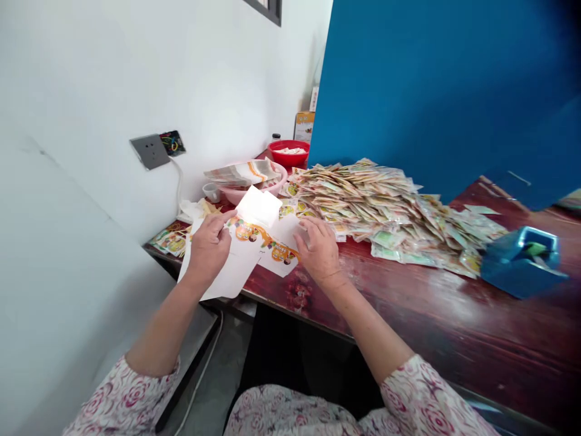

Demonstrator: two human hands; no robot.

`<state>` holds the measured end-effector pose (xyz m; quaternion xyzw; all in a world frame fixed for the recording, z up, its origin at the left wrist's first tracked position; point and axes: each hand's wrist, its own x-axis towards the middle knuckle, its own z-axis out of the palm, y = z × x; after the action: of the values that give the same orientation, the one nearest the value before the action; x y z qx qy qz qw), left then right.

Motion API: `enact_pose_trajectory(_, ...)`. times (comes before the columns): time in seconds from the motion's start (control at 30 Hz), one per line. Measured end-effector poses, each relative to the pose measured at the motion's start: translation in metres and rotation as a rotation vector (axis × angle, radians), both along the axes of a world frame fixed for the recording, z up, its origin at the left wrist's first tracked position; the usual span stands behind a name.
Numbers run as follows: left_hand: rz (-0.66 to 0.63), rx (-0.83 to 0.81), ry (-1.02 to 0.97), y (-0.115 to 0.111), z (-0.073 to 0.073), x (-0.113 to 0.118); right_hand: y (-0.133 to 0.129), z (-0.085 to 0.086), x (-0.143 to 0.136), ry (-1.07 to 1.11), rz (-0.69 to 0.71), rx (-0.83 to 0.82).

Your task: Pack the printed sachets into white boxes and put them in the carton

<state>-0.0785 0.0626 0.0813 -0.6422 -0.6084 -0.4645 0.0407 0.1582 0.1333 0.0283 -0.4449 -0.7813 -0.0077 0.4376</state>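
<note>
A flat, partly folded white carton (238, 257) with an orange cartoon print is between my hands at the table's near left edge. My left hand (211, 243) pinches its left side, thumb and forefinger closed on the card. On the other side, my right hand (318, 247) curls its thumb and fingers at the carton's right edge. A bright blank flap sticks up at the back. Whether several cards overlap below the left hand I cannot tell. Just beyond lies a large heap of small flat printed packets (363, 200).
A pink basin (282, 180) holding stacked printed sheets stands behind the carton, beside a white cup (211, 192). Farther back is a red bowl (290, 158) of small white packets. A blue tape dispenser (517, 263) sits at right. A blue panel (431, 91) rises behind the heap.
</note>
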Motion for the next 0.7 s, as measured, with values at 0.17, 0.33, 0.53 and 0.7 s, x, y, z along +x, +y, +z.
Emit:
enact_pose_trajectory(0.17,0.101,0.082,0.157,0.006,-0.008,-0.038,0.008,0.001,-0.042,0.098,0.087,-0.057)
enact_pose_trajectory(0.33,0.249,0.030,0.261,0.012,-0.031,-0.055,0.017,0.009,-0.076,0.087,0.028,-0.116)
enact_pose_trajectory(0.53,0.175,-0.137,0.262,-0.005,-0.045,-0.022,0.001,0.022,-0.079,0.383,0.314,-0.193)
enact_pose_trajectory(0.7,-0.090,-0.281,0.182,-0.025,-0.005,0.001,-0.028,0.044,-0.065,0.643,0.444,-0.254)
